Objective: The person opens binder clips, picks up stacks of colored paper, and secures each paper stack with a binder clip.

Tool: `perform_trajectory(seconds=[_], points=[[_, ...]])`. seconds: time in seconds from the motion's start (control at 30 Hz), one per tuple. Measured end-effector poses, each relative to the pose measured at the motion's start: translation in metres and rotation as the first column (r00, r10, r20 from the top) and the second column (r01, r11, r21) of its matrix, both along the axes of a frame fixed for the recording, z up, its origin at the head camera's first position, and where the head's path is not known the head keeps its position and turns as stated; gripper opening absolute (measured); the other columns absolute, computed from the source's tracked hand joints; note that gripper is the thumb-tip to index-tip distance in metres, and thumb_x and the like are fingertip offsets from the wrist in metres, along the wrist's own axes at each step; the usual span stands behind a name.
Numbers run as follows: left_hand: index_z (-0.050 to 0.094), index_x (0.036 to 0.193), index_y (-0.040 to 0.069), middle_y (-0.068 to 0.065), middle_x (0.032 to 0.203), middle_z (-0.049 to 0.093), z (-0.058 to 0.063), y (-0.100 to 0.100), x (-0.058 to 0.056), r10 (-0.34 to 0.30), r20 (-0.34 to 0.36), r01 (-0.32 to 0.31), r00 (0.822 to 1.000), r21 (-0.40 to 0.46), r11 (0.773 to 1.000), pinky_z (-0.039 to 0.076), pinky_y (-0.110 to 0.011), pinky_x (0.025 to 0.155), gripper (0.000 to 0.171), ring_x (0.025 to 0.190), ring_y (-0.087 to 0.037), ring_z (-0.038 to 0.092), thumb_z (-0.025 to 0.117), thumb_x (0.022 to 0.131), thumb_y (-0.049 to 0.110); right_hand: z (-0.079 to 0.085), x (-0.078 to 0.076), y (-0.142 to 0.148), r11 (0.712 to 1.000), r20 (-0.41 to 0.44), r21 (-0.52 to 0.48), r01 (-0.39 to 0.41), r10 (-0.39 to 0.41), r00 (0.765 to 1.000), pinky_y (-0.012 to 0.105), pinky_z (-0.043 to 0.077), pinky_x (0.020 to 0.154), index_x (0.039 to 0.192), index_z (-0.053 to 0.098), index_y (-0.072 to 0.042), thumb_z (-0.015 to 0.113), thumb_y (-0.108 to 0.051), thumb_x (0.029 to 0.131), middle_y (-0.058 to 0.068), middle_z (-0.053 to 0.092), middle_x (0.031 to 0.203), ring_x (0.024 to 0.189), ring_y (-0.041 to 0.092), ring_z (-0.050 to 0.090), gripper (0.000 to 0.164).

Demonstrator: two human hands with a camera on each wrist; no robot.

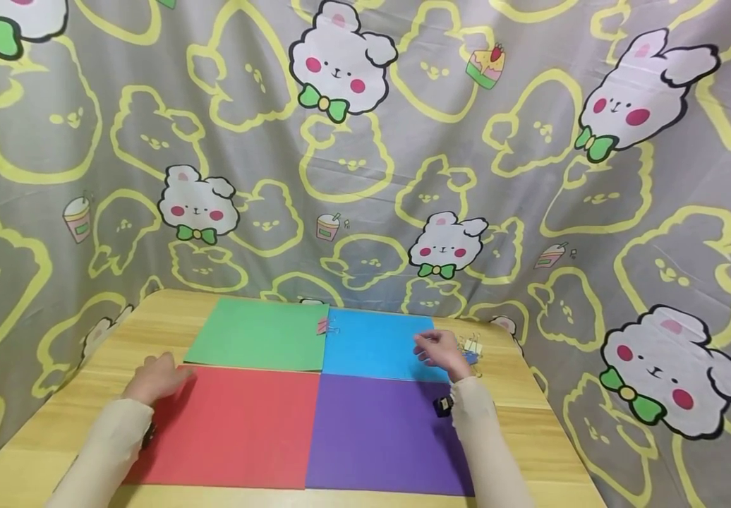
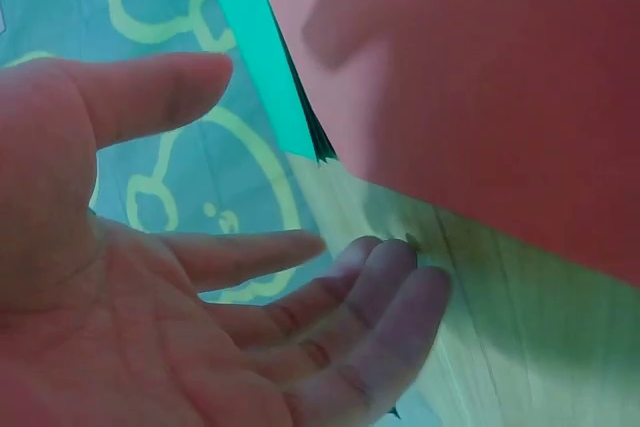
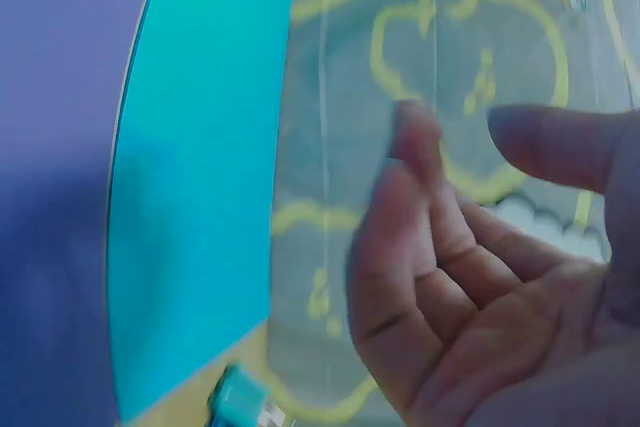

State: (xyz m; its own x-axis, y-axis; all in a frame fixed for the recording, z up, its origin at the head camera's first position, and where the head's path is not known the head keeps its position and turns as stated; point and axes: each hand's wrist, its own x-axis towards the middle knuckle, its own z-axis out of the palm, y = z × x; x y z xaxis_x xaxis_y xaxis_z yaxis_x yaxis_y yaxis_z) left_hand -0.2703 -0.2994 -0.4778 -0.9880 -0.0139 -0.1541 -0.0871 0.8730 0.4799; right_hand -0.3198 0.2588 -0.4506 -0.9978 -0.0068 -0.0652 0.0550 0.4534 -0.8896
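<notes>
At left, near the red sheet [image 1: 238,430], the left hand [image 1: 157,378] had thumb and fingers apart; near the blue sheet [image 1: 372,346], the right hand [image 1: 442,350] also.

matt sheets [image 1: 238,427], wood-grain table [image 1: 533,427], cloth curtain [image 1: 353,152]

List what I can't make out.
- Head: right edge of the purple rectangular sheet, partly behind the cream right sleeve.
- Head: number of clustered wire-handled metal clips, too small.
- Right wrist: small blue object, blurred, cut off by bottom edge.
- Left wrist: red rectangular sheet, cut off above and right.
</notes>
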Motion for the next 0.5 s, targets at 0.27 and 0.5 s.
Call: perform_trajectory(seconds=[0.27, 0.5], points=[[0.059, 0.087, -0.007, -0.035, 0.096, 0.048, -0.003, 0.009, 0.011, 0.037, 0.023, -0.036, 0.999, -0.031, 0.999, 0.046, -0.050, 0.071, 0.048, 0.086, -0.047, 0.048, 0.061, 0.098, 0.039, -0.017, -0.005, 0.051, 0.972, -0.005, -0.020, 0.236, -0.236, 0.972, 0.027, 0.052, 0.063, 0.128, 0.062, 0.009, 0.057, -0.028, 0.106, 0.006, 0.070, 0.079, 0.068, 0.012, 0.060, 0.043], [0.062, 0.087, -0.009, -0.033, 0.093, 0.047, -0.005, 0.013, 0.018, 0.067, 0.028, -0.065, 0.997, -0.059, 0.996, 0.046, -0.047, 0.068, 0.052, 0.083, -0.046, 0.049, 0.067, 0.095, 0.042, -0.035, -0.004, 0.084, 0.946, 0.008, -0.010, 0.323, -0.323, 0.946, 0.029, 0.041, 0.051, 0.094, 0.066, 0.006, 0.055, -0.030, 0.106, -0.003, 0.055, 0.057, 0.050, 0.010, 0.043, 0.039]])
